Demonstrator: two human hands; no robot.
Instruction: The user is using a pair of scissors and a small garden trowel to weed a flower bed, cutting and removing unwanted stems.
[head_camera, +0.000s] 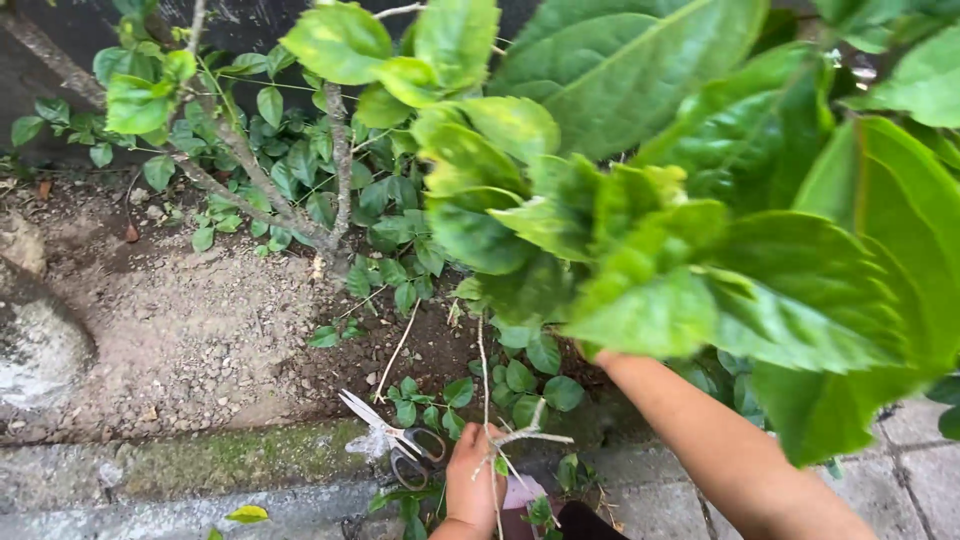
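Left hand (474, 480) grip clenched around thin bare twigs (520, 437); right forearm reaches into leaves (650, 260), grip hidden, cannot tell.

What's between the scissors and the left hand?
Nothing much: head view shows the scissors lying open on the ground with the handle loops right beside the left hand, which grips thin bare twigs.

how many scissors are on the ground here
1: the scissors lie open on the mossy curb, just beside the left hand gripping a thin bare twig. Leaves could hide others.
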